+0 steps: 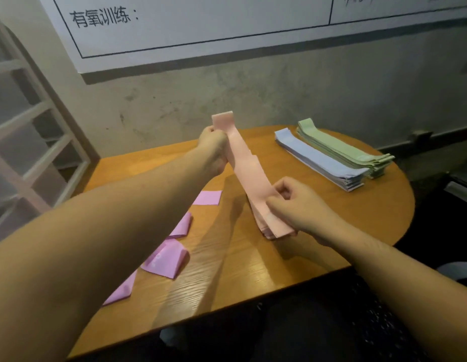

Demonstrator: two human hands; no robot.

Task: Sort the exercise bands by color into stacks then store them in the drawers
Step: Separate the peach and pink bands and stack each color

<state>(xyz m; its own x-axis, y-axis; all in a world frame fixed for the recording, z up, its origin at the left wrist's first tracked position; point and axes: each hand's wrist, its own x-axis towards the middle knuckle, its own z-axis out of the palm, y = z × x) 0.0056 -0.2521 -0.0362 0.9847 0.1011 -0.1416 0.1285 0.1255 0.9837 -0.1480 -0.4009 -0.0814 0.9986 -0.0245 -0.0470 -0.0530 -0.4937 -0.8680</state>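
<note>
A stack of pale pink bands (249, 173) is held tilted above the wooden table (253, 270). My left hand (214, 150) grips its far, raised end. My right hand (297, 207) pinches its near end, low by the tabletop. Several loose purple bands (167, 259) lie on the table's left part, partly hidden under my left forearm. At the far right a blue stack (318, 160) and a green stack (344, 150) lie side by side.
A white-framed drawer unit (31, 142) stands at the left against the wall. A whiteboard (201, 30) hangs on the wall behind the table. The table's right end is rounded, with dark floor beyond it.
</note>
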